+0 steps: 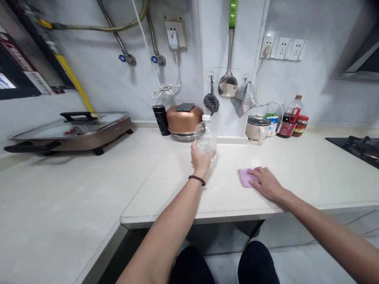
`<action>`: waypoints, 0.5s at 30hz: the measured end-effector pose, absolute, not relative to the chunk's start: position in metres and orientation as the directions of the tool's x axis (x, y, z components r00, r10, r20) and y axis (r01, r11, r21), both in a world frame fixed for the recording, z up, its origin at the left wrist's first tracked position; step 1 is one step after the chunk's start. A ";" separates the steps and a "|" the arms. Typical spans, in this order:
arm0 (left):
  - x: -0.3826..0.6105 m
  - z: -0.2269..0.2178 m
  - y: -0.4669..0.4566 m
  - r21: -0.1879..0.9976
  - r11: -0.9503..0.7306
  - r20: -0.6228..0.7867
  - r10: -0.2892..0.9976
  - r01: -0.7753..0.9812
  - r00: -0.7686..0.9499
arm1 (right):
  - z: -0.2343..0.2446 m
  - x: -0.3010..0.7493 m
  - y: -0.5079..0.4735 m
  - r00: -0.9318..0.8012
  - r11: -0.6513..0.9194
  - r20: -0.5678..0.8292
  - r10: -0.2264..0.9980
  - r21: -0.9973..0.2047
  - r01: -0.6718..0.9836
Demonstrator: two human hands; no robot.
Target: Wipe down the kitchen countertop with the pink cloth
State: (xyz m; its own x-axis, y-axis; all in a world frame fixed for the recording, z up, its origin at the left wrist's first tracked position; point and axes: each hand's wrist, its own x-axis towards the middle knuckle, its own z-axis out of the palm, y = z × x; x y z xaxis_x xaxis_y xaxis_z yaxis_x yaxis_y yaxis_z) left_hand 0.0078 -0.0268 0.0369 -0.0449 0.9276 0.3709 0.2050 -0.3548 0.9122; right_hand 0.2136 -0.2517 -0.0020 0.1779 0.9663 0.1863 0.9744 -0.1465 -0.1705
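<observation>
My left hand (201, 159) is wrapped round the lower part of a clear plastic bottle (205, 136) with a white cap, standing upright on the white counter (296, 177). A dark bead bracelet sits on that wrist. My right hand (266, 182) lies on a small pink cloth (245, 177), fingers pressed flat on its right part, a little to the right of the bottle.
Along the back wall stand a black flask (161, 119), a copper pot (184, 120) with a phone on it, a small cream pot (257, 127), sauce bottles and a jar (291, 118). An electric griddle (71, 132) sits left. A stove (358, 148) lies at the right edge.
</observation>
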 end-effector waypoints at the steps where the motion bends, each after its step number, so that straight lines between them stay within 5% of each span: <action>1: 0.005 0.036 -0.021 0.926 -0.328 0.348 0.933 0.186 -0.088 | -0.003 0.197 -0.236 0.110 -0.081 0.187 0.976 -0.152 0.985; 4: -0.003 0.031 -0.009 0.948 -0.269 0.299 0.937 0.171 -0.180 | -0.002 0.178 -0.187 0.088 -0.067 0.159 0.983 -0.136 0.988; 15: 0.004 0.017 -0.001 0.882 -0.372 0.421 0.898 0.287 -0.128 | 0.013 0.338 -0.209 0.564 -0.563 0.083 0.822 -0.031 0.826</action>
State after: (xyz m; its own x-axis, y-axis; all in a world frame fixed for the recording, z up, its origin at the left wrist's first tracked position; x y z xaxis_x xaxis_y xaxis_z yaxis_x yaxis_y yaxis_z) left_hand 0.0036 -0.0009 0.0165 -0.1276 0.8982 0.4206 0.2874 -0.3724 0.8824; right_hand 0.3381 -0.2091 0.0130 0.5638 0.8217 0.0833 0.8256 -0.5634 -0.0308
